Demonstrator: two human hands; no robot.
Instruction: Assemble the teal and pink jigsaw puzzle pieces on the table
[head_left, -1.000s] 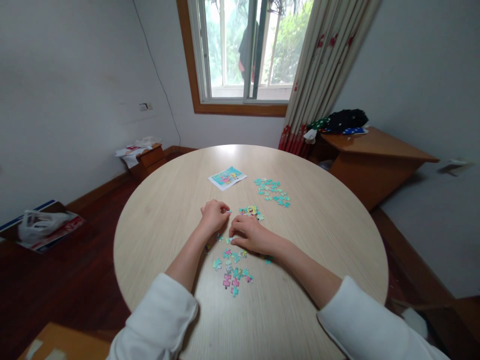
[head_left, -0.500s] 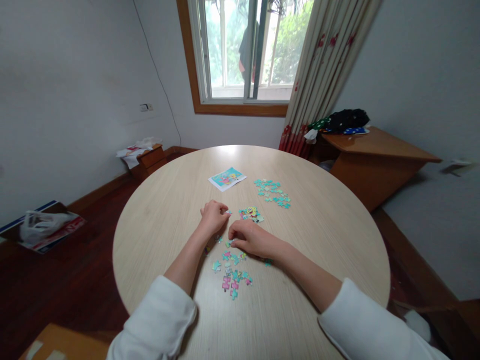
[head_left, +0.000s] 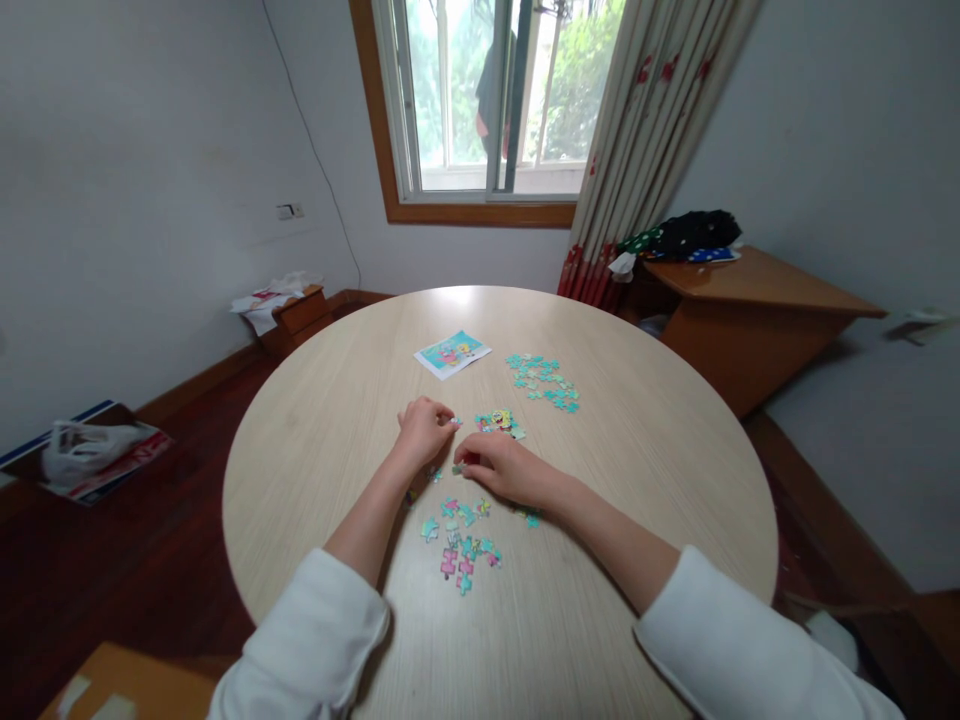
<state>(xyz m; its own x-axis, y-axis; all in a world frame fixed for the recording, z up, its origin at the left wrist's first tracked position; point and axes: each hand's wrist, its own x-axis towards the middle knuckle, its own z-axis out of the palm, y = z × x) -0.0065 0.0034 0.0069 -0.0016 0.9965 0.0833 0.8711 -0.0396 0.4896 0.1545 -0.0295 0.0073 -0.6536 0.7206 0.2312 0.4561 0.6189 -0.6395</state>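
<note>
My left hand [head_left: 424, 430] is closed in a pinch on a small puzzle piece [head_left: 456, 423], pink and pale in colour. Close by, my right hand [head_left: 501, 466] has thumb and fingertips shut on another puzzle piece [head_left: 458, 468], pale green. Just beyond the right hand lies a joined puzzle section [head_left: 496, 421] with a yellow cartoon figure; the hand hides its near edge. Several loose pieces [head_left: 466, 548], pink and turquoise, are scattered between my forearms. A few more lie partly covered by the left wrist and the right hand.
A printed reference picture [head_left: 453, 354] lies farther back on the round wooden table [head_left: 315, 440]. To its right is a spread of turquoise pieces [head_left: 543, 380]. A wooden desk [head_left: 765, 290] with dark cloth on it stands at the right wall, beside the curtain [head_left: 637, 130].
My right hand has moved slightly away from me, taking the pale green piece from among the loose ones. The left hand keeps its pinch almost in place. The view has shifted a little.
</note>
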